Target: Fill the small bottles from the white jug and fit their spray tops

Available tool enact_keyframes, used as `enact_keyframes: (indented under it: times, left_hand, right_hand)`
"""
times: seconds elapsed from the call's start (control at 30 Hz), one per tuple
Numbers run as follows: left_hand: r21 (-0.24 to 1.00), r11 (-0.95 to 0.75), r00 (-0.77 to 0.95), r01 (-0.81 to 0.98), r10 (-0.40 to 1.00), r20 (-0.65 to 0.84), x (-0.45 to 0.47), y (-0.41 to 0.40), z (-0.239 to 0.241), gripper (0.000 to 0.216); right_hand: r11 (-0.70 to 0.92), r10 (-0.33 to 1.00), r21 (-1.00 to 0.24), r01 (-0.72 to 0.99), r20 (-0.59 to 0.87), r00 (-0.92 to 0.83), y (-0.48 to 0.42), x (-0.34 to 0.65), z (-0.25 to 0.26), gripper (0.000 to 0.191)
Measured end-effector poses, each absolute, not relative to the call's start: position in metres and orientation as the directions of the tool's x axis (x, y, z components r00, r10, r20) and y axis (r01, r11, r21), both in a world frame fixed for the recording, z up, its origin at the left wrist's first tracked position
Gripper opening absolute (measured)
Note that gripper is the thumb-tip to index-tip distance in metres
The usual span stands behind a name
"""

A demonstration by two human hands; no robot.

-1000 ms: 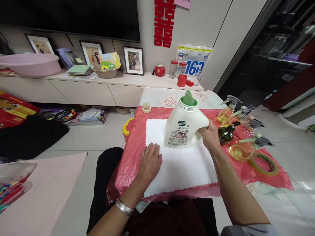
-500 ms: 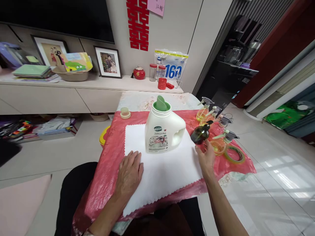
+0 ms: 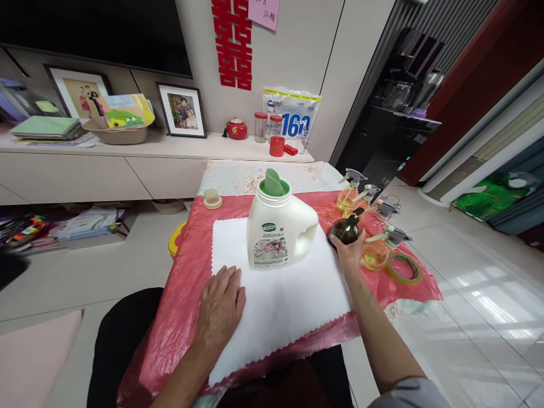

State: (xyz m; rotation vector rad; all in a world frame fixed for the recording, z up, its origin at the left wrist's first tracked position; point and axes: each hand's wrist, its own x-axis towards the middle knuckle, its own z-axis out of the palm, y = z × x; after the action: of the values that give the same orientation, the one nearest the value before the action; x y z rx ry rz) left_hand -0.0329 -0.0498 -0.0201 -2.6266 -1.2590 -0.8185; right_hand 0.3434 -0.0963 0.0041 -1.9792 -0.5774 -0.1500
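A white detergent jug (image 3: 280,229) with an open green spout stands upright on a white cloth (image 3: 276,294) spread over a red plastic sheet (image 3: 187,266). My left hand (image 3: 221,309) lies flat, fingers apart, on the cloth's left edge. My right hand (image 3: 351,252) reaches to the right of the jug and closes around a dark green round spray bottle (image 3: 345,229). The jug's pale green cap (image 3: 213,198) rests at the far left of the red sheet.
Several yellow spray bottles (image 3: 374,249) with grey triggers cluster at the table's right edge beside a tape roll (image 3: 403,268). A yellow stool (image 3: 174,242) stands left of the table. A long cabinet (image 3: 127,158) with framed photos and jars runs behind.
My right hand let go of the jug's handle, swung right and closed on the dark green bottle. My left hand stayed on the cloth. The view turned to the right.
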Motion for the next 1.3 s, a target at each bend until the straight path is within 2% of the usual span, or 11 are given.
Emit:
enact_keyframes:
  times: [0.2,0.47,0.53,0.67,0.73,0.87,1.0,1.17,1.3]
  left_hand:
    - [0.110,-0.652,0.510,0.750,0.677,0.531,-0.032,-0.049,-0.020,0.036]
    - [0.132,-0.627,0.495,0.768,0.711,0.500,-0.032,-0.050,-0.023,0.036]
    - [0.138,-0.623,0.495,0.770,0.720,0.487,-0.031,-0.050,-0.022,0.036]
    - [0.144,-0.623,0.498,0.769,0.725,0.476,-0.031,-0.051,-0.019,0.036]
    - [0.154,-0.623,0.495,0.767,0.727,0.476,-0.031,-0.051,-0.019,0.036]
    - [0.204,-0.618,0.485,0.759,0.747,0.456,-0.031,-0.051,-0.018,0.036]
    - [0.215,-0.606,0.483,0.766,0.763,0.429,-0.031,-0.051,-0.017,0.037]
    - [0.195,-0.615,0.495,0.764,0.752,0.435,-0.031,-0.052,-0.015,0.037]
    - [0.233,-0.617,0.481,0.752,0.755,0.446,-0.031,-0.052,-0.016,0.036]
  right_hand:
    - [-0.372,0.266,-0.824,0.427,0.346,0.900,-0.086,0.345,0.006,0.062]
    - [-0.338,0.309,-0.808,0.482,0.388,0.868,-0.085,0.337,0.014,0.049]
    - [-0.318,0.337,-0.809,0.495,0.392,0.856,-0.086,0.334,0.014,0.055]
    - [-0.250,0.385,-0.815,0.523,0.412,0.826,-0.090,0.327,0.020,0.089]
    - [-0.202,0.400,-0.816,0.542,0.436,0.806,-0.092,0.322,0.027,0.096]
    - [-0.105,0.418,-0.809,0.578,0.491,0.764,-0.094,0.308,0.046,0.097]
    - [-0.077,0.403,-0.819,0.569,0.496,0.769,-0.102,0.290,0.066,0.098]
    - [-0.073,0.430,-0.881,0.468,0.395,0.812,-0.130,0.267,0.077,0.104]
    - [-0.029,0.570,-0.927,0.373,0.292,0.768,-0.157,0.242,0.068,0.101]
